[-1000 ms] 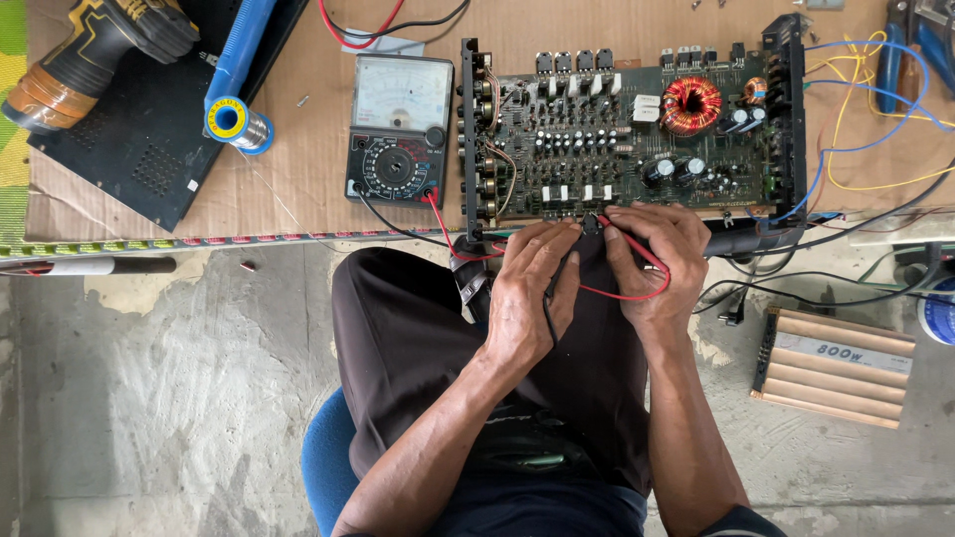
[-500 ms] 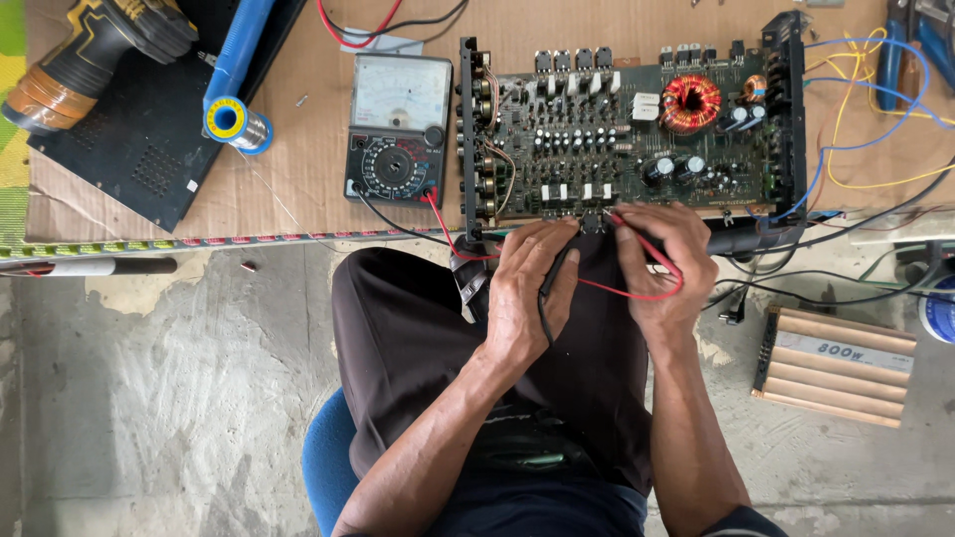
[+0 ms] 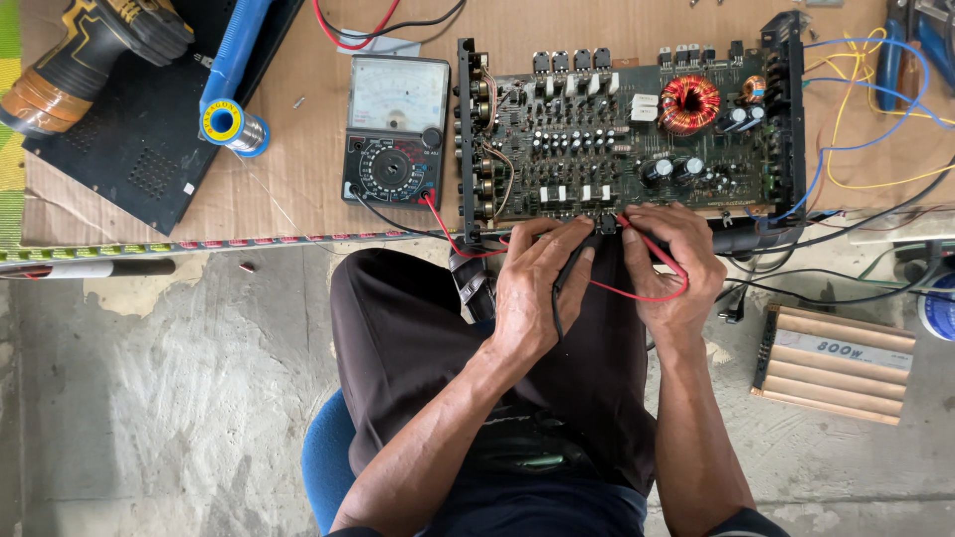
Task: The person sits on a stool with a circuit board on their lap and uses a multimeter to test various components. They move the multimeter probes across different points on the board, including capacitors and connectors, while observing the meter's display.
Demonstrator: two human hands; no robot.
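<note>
Both hands are down at the near edge of the circuit board [image 3: 617, 129], a green board packed with capacitors and a red-wound toroid coil, lying on the brown table [image 3: 298, 179]. The left hand [image 3: 532, 288] has its fingers curled, pinching the black test probe [image 3: 567, 273] and pressing its tip to the board's front row. The right hand [image 3: 671, 264] sits just beside it, fingers bent around the red test probe [image 3: 647, 244], whose tip also meets the board's edge. The red lead [image 3: 637, 295] loops under the right hand's palm and across the lap.

Left of the board, touching close, lies the analogue multimeter [image 3: 396, 129], dial facing up, with red and black leads plugged in at its lower edge. Further left there's a blue solder-wire spool [image 3: 232, 119] and a yellow-and-black cordless drill [image 3: 90, 50] on a black panel [image 3: 119, 169]. On the concrete floor to the right, a finned amplifier case [image 3: 831, 363] rests.
</note>
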